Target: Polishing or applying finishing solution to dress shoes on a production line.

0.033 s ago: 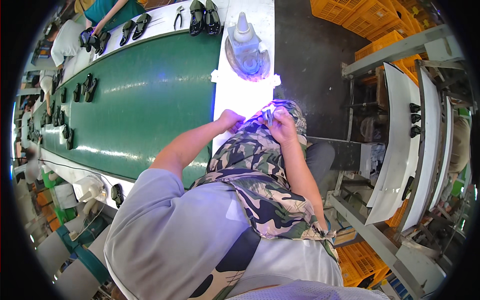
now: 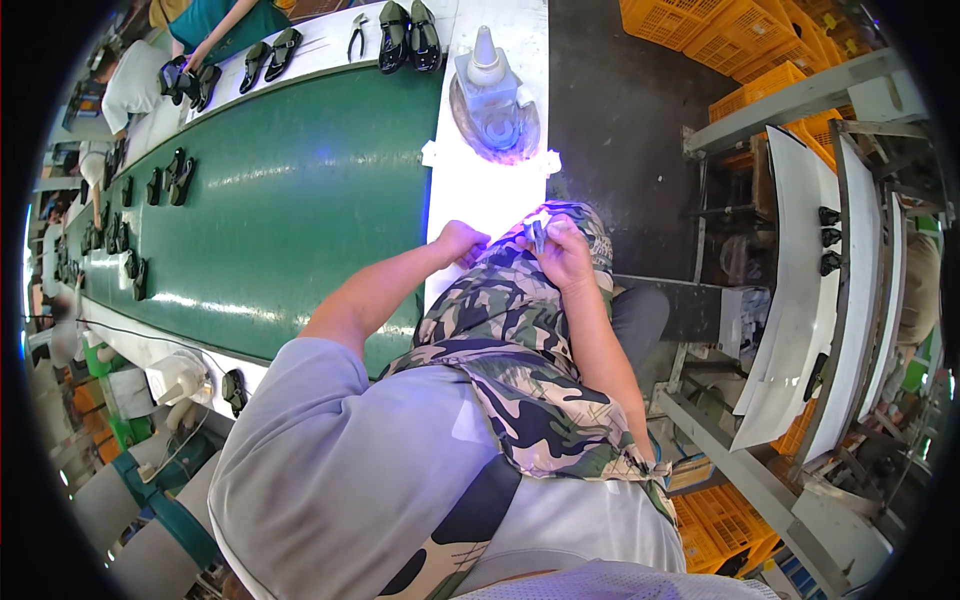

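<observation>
Right hand (image 2: 565, 252) pinches a small dark piece (image 2: 538, 236) over a camouflage apron (image 2: 520, 340); left hand (image 2: 462, 243) is curled shut beside it, at a white bench (image 2: 480, 190) edging a green conveyor belt (image 2: 290, 200) carrying black shoes (image 2: 408, 35), orange crates (image 2: 720, 35) behind

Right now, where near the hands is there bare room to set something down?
The white bench is bare between the grey machine and the left hand. The green conveyor belt is bare across its middle; dark shoes crowd its far edge. Around the right hand, the camouflage cloth fills the space.
</observation>
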`<state>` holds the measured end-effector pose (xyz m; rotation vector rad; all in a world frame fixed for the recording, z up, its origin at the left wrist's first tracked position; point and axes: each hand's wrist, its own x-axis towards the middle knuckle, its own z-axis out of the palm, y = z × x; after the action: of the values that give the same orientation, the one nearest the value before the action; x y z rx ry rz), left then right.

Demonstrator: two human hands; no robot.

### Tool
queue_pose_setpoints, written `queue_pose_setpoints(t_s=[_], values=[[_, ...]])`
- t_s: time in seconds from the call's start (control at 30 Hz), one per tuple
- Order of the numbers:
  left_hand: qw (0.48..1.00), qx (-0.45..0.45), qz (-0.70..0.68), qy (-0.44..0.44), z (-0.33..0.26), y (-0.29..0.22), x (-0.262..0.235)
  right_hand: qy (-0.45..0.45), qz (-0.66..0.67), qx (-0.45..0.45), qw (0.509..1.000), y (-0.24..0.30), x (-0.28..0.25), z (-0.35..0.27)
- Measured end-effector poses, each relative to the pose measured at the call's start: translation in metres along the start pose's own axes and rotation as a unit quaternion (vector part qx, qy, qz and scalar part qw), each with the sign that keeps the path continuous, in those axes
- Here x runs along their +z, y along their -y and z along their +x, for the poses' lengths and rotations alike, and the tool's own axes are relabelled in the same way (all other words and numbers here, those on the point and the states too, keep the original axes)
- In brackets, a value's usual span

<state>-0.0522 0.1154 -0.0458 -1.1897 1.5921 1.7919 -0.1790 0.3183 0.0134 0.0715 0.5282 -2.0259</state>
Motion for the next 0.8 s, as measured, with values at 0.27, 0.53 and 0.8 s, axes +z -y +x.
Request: queue_pose_setpoints(t_s=[0.27,0.53,0.8], values=[[1.000,0.011,0.007,-0.013,0.0049,0.0041,-0.0004,0.003,-0.006,-0.008,1.000,-0.0012,-0.0024,0.0001],[1.000,0.006,0.008,-0.014,0.0035,0.0019,0.0002,-0.007,0.004,-0.002,1.000,-0.0003,-0.0023,0.0009],[1.000,0.017,0.021,-0.017,0.0028,0.0020,0.0009,0.017,-0.030,-0.005,0.999,-0.0003,-0.0068,0.0012]])
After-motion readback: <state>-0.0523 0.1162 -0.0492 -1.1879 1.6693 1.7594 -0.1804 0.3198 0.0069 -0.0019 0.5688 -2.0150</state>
